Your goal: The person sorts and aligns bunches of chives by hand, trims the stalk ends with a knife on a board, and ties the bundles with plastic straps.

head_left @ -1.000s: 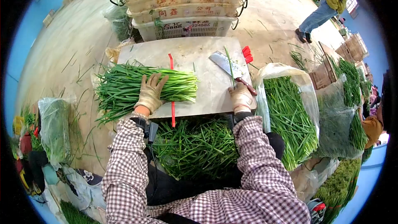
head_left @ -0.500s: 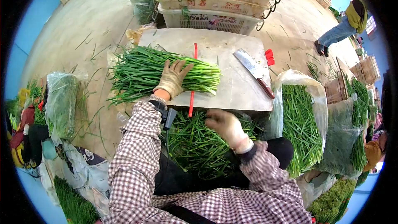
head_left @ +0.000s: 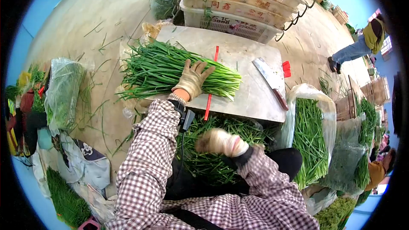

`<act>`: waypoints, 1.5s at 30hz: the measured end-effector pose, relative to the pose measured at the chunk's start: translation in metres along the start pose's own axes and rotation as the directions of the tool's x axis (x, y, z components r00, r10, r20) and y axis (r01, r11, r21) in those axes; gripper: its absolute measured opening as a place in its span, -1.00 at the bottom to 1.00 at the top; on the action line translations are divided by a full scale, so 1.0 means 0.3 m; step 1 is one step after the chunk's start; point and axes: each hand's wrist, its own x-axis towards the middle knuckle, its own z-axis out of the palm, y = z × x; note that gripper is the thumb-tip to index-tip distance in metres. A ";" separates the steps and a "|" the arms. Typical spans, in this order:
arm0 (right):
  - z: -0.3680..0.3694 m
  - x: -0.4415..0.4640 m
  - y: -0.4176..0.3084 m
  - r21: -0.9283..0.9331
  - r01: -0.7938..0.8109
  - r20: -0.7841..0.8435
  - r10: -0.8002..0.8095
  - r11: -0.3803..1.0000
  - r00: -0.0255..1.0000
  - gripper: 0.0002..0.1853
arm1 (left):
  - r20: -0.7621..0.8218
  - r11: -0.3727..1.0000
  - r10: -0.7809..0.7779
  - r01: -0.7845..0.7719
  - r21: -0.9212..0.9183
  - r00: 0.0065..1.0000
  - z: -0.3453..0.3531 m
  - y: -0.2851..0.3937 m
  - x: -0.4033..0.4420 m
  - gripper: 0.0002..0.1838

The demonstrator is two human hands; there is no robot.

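My gloved left hand [head_left: 192, 79] lies with fingers spread on a bundle of garlic chives [head_left: 155, 70], pressing it on a pale board [head_left: 251, 100]. The white stem ends point right, the green leaves left. A red strap [head_left: 208, 107] passes beneath the bundle, and both its ends stick out. My right hand [head_left: 217, 142], also gloved and smeared by motion, is over a heap of loose green leaves [head_left: 204, 162] below the board; its fingers are unclear. To the right on the board is a cleaver [head_left: 269, 76] with a brown handle.
Stacked white plastic crates [head_left: 230, 21] stand behind the board. More red strips [head_left: 286, 69] hang at its right edge. A plastic-lined container of chives [head_left: 311, 136] is at my right, a wrapped bundle [head_left: 66, 96] at left. A person [head_left: 358, 49] stands far right.
The view has shifted, so the board and crates sit farther right. My right hand has moved down and left, away from the board. My left hand stays on the chives.
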 end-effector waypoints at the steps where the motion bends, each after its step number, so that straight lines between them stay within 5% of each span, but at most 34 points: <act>1: 0.013 -0.051 -0.056 -0.044 -0.057 0.281 0.067 0.997 0.957 -0.57 | -0.020 1.000 -0.001 0.001 0.005 1.000 0.000 -0.001 -0.005 0.08; 2: -0.034 -0.105 -0.163 -0.280 -0.113 0.239 0.183 0.953 0.954 -0.42 | -0.018 1.000 -0.004 0.004 0.007 1.000 -0.005 -0.002 -0.012 0.08; 4: -0.129 -0.100 -0.199 -0.481 -0.267 -0.214 0.184 0.835 0.959 -0.19 | -0.018 1.000 -0.005 0.005 0.015 1.000 -0.021 0.001 -0.018 0.06; 6: -0.231 -0.096 -0.165 -0.484 -0.453 -0.664 0.023 0.748 0.748 -0.02 | 0.001 0.999 0.001 -0.001 0.044 1.000 -0.044 0.006 -0.028 0.05; 8: -0.343 -0.018 -0.063 -0.513 -0.623 -0.790 -0.040 0.591 0.612 0.09 | 0.050 0.998 0.014 -0.016 0.059 0.999 -0.082 0.004 -0.042 0.04; 11: -0.433 0.050 -0.004 -0.578 -0.714 -0.710 0.186 0.396 0.679 0.17 | 0.004 0.990 -0.001 0.000 0.144 1.000 -0.025 0.018 -0.027 0.08; 14: -0.486 0.059 0.016 -0.494 -0.663 -0.612 0.317 0.562 0.724 0.22 | 0.155 0.998 0.056 -0.057 0.005 0.986 -0.119 -0.020 -0.010 0.23; 16: -0.469 0.078 0.093 -0.534 -0.658 -0.658 0.227 0.531 0.718 0.19 | 0.289 0.984 0.142 -0.103 -0.144 0.947 -0.229 -0.048 0.000 0.38; 17: -0.466 0.085 0.113 -0.542 -0.658 -0.663 0.215 0.523 0.717 0.18 | 0.203 0.969 0.147 -0.100 -0.224 0.968 -0.232 -0.066 0.033 0.43; 18: -0.471 0.089 0.109 -0.552 -0.656 -0.667 0.199 0.515 0.718 0.18 | 0.069 0.939 0.164 -0.135 -0.318 0.984 -0.229 -0.088 0.064 0.34; 20: -0.493 0.092 0.103 -0.508 -0.652 -0.641 0.259 0.563 0.723 0.12 | 0.072 0.825 0.203 -0.131 -0.550 0.976 -0.220 -0.125 0.168 0.23; 21: -0.492 0.091 0.107 -0.517 -0.650 -0.635 0.260 0.557 0.728 0.13 | -0.016 0.843 0.198 -0.179 -0.507 0.980 -0.199 -0.124 0.215 0.15; 25: -0.492 0.071 0.111 -0.479 -0.626 -0.642 0.241 0.616 0.728 0.11 | 0.363 0.865 0.263 -0.052 -0.500 0.894 -0.189 -0.100 0.267 0.17; 28: -0.465 0.085 0.151 -0.434 -0.626 -0.679 0.222 0.648 0.700 0.11 | 0.201 0.918 0.302 -0.227 -0.325 0.932 -0.152 -0.068 0.193 0.22; 34: -0.477 0.080 0.160 -0.479 -0.601 -0.707 0.126 0.640 0.696 0.10 | 0.213 0.956 0.248 -0.202 -0.215 0.945 -0.133 -0.037 0.183 0.18; 42: -0.523 0.025 0.161 -0.439 -0.423 -0.613 0.081 0.793 0.786 0.19 | 0.193 0.704 0.489 -0.255 -0.662 0.851 -0.161 -0.129 0.232 0.03; 45: -0.516 0.039 0.160 -0.444 -0.484 -0.616 0.136 0.754 0.776 0.17 | 0.226 0.661 0.495 -0.195 -0.725 0.839 -0.143 -0.131 0.245 -0.14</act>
